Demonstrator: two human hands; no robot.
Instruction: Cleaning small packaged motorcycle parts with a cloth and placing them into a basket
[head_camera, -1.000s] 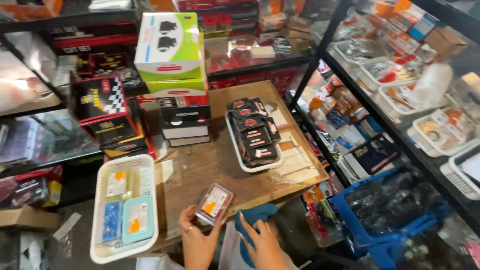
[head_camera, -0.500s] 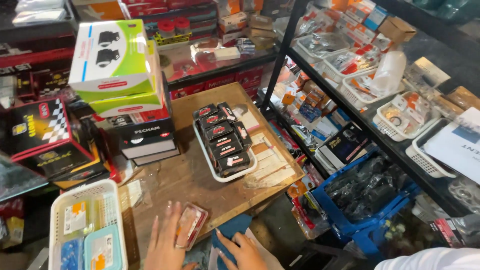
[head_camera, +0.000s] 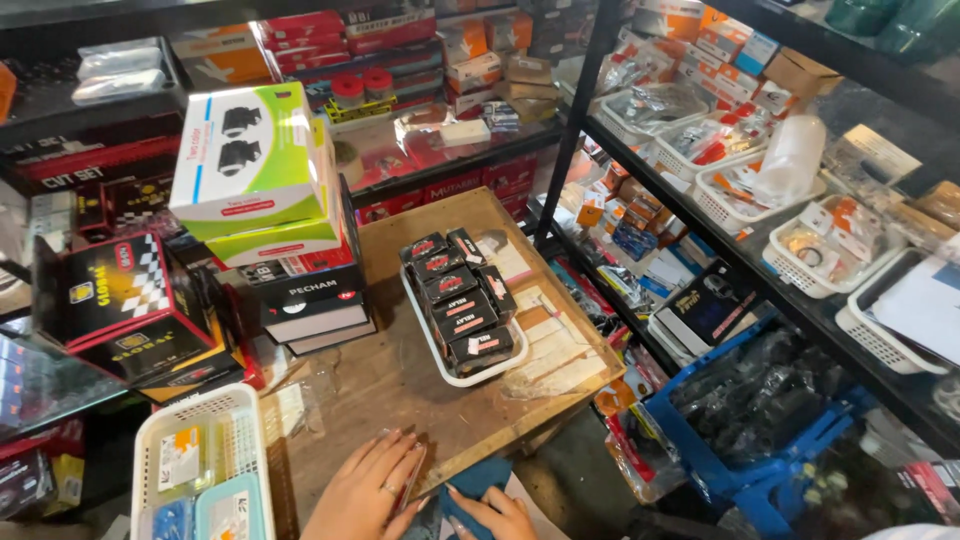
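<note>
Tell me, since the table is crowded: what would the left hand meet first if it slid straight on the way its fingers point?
Probably the white tray of small black boxes; the left hand points up-right across bare wooden table, though depth is unclear.

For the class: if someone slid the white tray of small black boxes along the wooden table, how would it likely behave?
The white tray looks like rigid plastic, so it would probably slide flat without flexing. The black boxes are piled above its rim, so the top ones might shift or topple. It sits close to the wooden table edge, so overshooting seems possible.
</note>
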